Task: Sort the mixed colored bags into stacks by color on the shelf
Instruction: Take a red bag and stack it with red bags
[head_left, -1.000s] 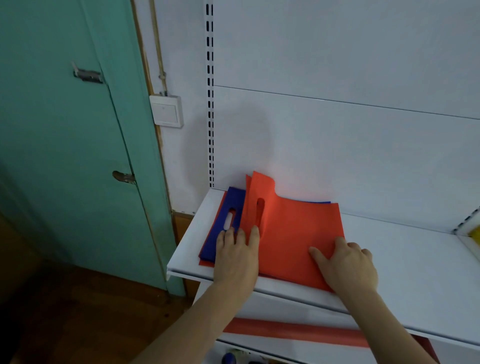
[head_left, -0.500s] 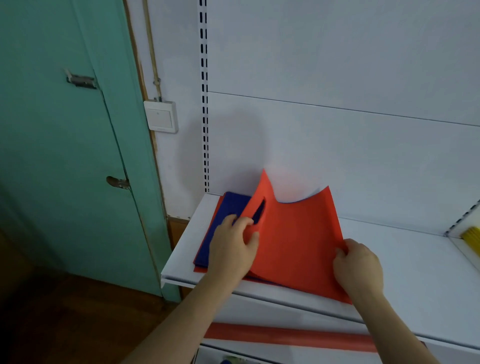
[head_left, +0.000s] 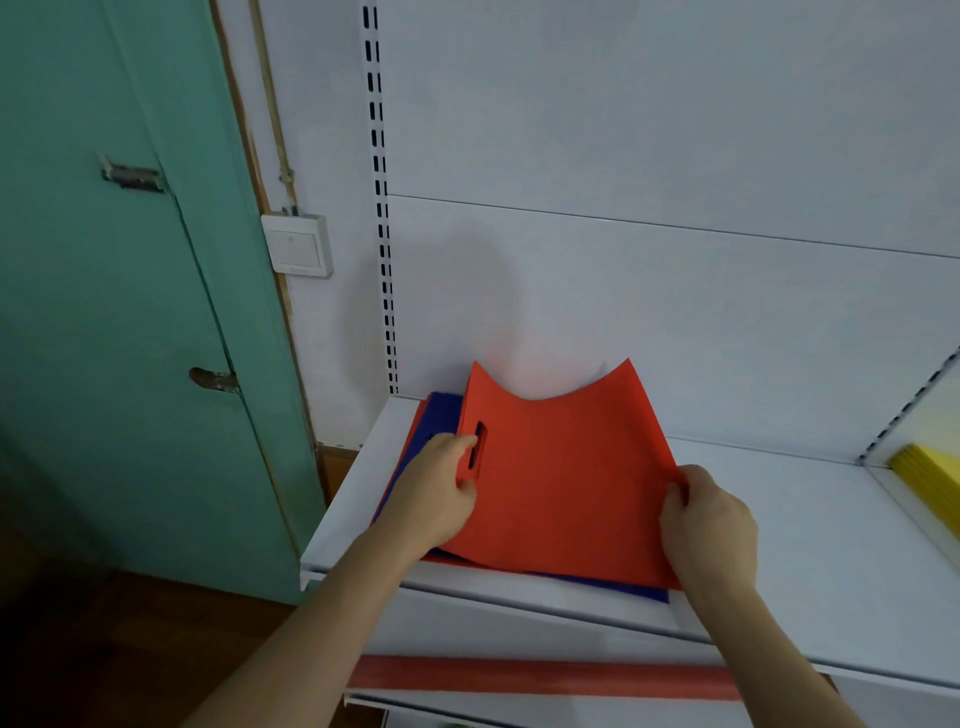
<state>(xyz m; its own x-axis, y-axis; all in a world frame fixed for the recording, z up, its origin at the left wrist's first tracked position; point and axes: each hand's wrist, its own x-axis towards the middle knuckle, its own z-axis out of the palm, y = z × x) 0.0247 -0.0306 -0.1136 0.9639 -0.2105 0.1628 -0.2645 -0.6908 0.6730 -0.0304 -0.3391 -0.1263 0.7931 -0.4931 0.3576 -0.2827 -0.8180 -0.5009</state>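
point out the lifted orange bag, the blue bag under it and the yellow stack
orange bag (head_left: 561, 478), head view, middle of its face
blue bag (head_left: 441, 410), head view, exposed far-left corner
yellow stack (head_left: 930, 470), head view, top surface

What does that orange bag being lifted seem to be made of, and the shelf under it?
The orange bag looks like thin non-woven fabric, possibly felt-like: matte, no shine, sagging in a smooth curve between the left hand and right hand, with a cleanly cut handle slot. The shelf looks like white painted metal: smooth, faintly glossy, with a thin rolled front edge.
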